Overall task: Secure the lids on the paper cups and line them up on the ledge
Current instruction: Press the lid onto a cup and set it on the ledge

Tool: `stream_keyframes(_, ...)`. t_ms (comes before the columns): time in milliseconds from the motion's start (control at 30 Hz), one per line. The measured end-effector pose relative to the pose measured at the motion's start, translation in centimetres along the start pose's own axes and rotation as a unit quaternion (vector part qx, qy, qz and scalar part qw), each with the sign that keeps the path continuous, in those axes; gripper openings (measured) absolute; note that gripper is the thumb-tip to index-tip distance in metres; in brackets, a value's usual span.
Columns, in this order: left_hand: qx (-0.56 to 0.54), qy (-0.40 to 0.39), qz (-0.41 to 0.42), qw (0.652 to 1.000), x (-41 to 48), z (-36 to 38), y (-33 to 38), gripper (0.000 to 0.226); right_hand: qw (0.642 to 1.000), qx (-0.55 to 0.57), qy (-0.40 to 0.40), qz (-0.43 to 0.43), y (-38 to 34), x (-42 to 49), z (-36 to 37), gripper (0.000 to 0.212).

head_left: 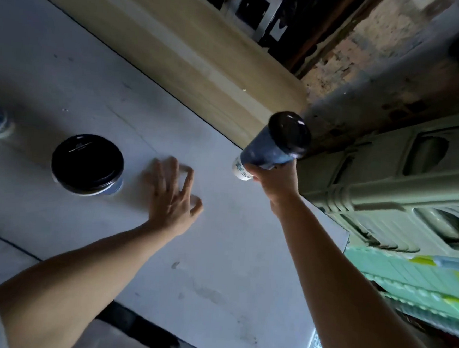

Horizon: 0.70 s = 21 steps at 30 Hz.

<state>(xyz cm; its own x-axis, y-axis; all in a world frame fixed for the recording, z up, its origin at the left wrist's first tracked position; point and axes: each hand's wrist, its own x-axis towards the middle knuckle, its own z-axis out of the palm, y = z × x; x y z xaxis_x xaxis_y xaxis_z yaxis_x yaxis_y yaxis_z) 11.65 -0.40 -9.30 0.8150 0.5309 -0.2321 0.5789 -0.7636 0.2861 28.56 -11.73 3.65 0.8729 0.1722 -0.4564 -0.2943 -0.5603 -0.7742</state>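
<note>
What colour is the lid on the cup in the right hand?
Black: the lid on the cup shows best in the head view.

Lidded cup (pixel 87 164) left of held cup (pixel 272 147)

The black lid (pixel 87 162) of the standing paper cup (pixel 114 189), near the table's left edge, looks like smooth plastic with a dull sheen. The raised paper cup (pixel 268 153) has a matt printed paper wall; its glossy lid (pixel 291 132) is black plastic. The white table (pixel 217 254) is smooth, matt and smudged grey. Past its far edge lie a pale matt wooden beam (pixel 198 57) and a rough masonry wall (pixel 362 47). The green crates (pixel 385 184) are moulded plastic.
</note>
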Motion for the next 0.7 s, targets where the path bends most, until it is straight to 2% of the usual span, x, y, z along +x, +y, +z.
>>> stream_keyframes(233,0.026,0.033,-0.020,0.999,3.3,0.2,3.1,0.085,0.997,0.029,0.071,0.008,-0.1,6.4,1.8,0.093)
stream_keyframes(433,0.038,0.056,-0.002,0.998,5.1,0.6,3.5,0.079,0.997,0.003,0.080,-0.010,0.1,11.2,4.0,0.094)
stream_keyframes(567,0.047,0.059,0.001,0.997,5.1,1.1,3.2,0.083,0.996,-0.026,0.072,-0.038,1.0,12.1,5.0,0.068)
stream_keyframes(700,0.040,0.052,-0.002,0.998,5.3,1.2,3.3,0.083,0.995,-0.028,0.073,-0.066,2.2,11.9,5.6,0.075)
